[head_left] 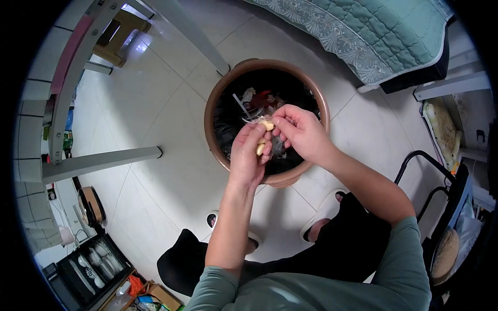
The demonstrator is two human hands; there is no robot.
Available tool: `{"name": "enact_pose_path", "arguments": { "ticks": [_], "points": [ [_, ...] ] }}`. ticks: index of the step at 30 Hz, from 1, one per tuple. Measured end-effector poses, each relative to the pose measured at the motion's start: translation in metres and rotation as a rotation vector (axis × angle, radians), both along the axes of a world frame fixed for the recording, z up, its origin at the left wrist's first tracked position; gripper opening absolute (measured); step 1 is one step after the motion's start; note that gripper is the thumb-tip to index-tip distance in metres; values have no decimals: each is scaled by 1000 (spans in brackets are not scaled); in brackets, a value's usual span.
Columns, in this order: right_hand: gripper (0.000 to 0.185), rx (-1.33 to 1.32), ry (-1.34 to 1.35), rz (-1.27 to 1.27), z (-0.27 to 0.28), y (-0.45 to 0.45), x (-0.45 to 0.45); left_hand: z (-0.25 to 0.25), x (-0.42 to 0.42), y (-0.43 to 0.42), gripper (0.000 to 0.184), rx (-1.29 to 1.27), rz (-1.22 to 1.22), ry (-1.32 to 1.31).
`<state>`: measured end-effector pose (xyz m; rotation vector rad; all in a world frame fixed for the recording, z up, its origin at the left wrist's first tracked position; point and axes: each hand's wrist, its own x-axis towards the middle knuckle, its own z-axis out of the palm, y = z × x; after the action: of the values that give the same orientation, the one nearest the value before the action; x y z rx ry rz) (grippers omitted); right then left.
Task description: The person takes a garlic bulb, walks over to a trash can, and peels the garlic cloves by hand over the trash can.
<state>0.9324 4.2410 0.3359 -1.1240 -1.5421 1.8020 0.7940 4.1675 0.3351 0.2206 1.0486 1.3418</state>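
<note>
Over a round brown bin (209,120) my two hands meet. My left hand (248,153) is closed round pale yellow garlic-like cloves; one clove (260,149) lies against its fingers, and another clove (267,125) sits at the thumb tip. The fingers of my right hand (301,129) are pinched together at the end of that upper clove, touching it. Thin whitish strands hang beside the left thumb. Inside the bin are a black liner, a white stick (240,104), red scraps and pale peelings.
White table legs (109,163) stand at the left, with a brown stool (119,36) behind. A quilted green cover (384,36) hangs at the upper right. A cutlery tray (93,267) is at the lower left. A black-framed rack (446,207) stands right. My slippered feet flank the bin's near side.
</note>
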Motion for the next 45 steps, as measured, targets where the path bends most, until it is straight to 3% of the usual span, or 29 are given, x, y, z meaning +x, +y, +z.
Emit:
{"name": "enact_pose_path", "arguments": {
  "ticks": [3,6,8,9,11,16,21,23,28,34,37,39,43,45],
  "points": [
    [17,14,-20,-43,1,-2,-2,0,1,-1,21,14,-16,-14],
    [18,-182,53,-37,-1,0,-3,0,4,1,21,26,-6,-5],
    [17,241,-152,-34,-3,-2,-2,-1,7,2,21,19,6,15],
    [17,240,-153,-34,-2,-2,-2,-3,9,1,21,-13,51,77],
    [15,659,-310,-61,1,-1,-1,-3,13,1,22,-44,96,137],
    [14,641,-170,-15,3,1,0,2,14,1,17,22,25,228],
    [12,596,-122,-10,3,2,1,2,9,2,15,-8,-1,147],
    [11,750,-227,-84,6,3,0,2,9,1,14,-18,-11,142],
    [10,791,-283,-162,5,13,6,11,10,2,22,-44,-96,183],
    [11,581,-375,-38,6,16,11,10,11,3,22,-17,-35,163],
    [14,690,-223,-92,11,14,7,2,8,0,17,-4,-93,166],
    [18,426,-8,16,17,16,6,1,7,-1,16,3,-122,164],
    [18,406,-76,115,12,19,8,0,9,0,19,6,-120,132],
    [16,555,-206,79,14,17,8,0,12,1,21,-9,-84,173]
  ]
}}
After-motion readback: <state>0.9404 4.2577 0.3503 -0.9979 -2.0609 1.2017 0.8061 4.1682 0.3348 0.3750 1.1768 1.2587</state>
